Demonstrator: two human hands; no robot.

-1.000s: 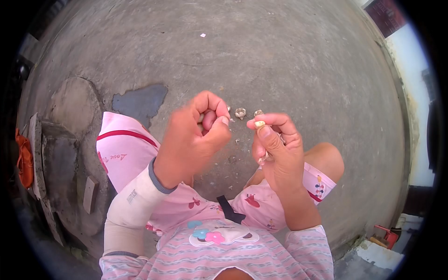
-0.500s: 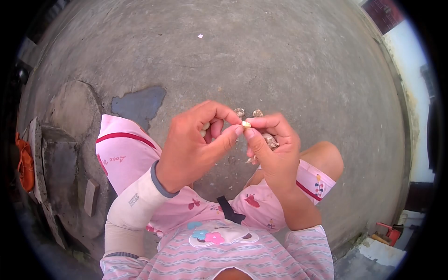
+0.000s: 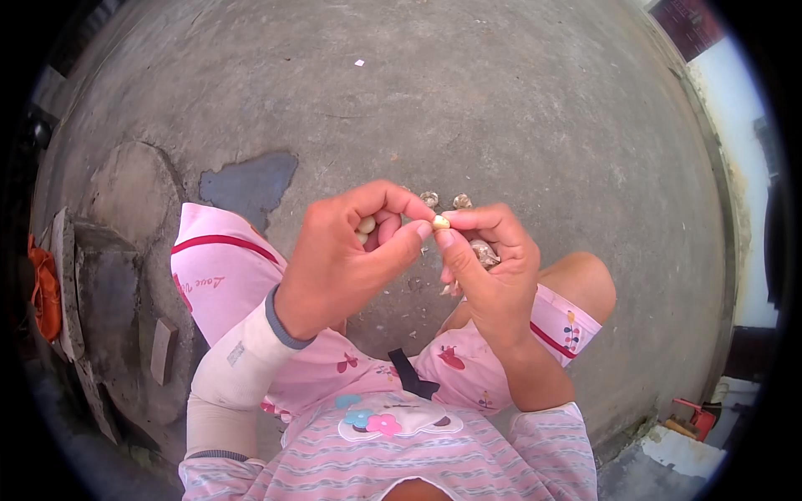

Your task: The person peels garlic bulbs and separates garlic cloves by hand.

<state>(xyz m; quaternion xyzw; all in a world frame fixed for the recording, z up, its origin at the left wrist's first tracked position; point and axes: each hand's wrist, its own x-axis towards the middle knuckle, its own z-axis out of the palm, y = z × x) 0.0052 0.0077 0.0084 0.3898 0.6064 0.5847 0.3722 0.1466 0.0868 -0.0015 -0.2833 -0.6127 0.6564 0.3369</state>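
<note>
A pale garlic clove (image 3: 440,222) is pinched between the fingertips of both hands, above the gap between my knees. My left hand (image 3: 355,246) has thumb and forefinger at the clove's left end, and its curled fingers keep peeled garlic cloves (image 3: 366,225) in the palm. From the other side, my right hand (image 3: 493,259) grips the clove with thumb and forefinger. Tucked in that same palm is a partly broken garlic bulb (image 3: 483,252), half covered by the thumb. Beyond the hands, a garlic bulb (image 3: 429,199) and another garlic bulb (image 3: 462,201) lie on the ground.
Concrete ground (image 3: 518,108) spreads ahead, with bits of skin between my feet. A dark patch (image 3: 249,188) marks it at left. Stone blocks (image 3: 109,284) and an orange cloth-like item (image 3: 44,288) are farther left. A red-handled object (image 3: 697,417) lies at lower right.
Both hands stay almost in place, still pinching the clove. My left hand has turned slightly, and the cloves in its palm show a little more.
</note>
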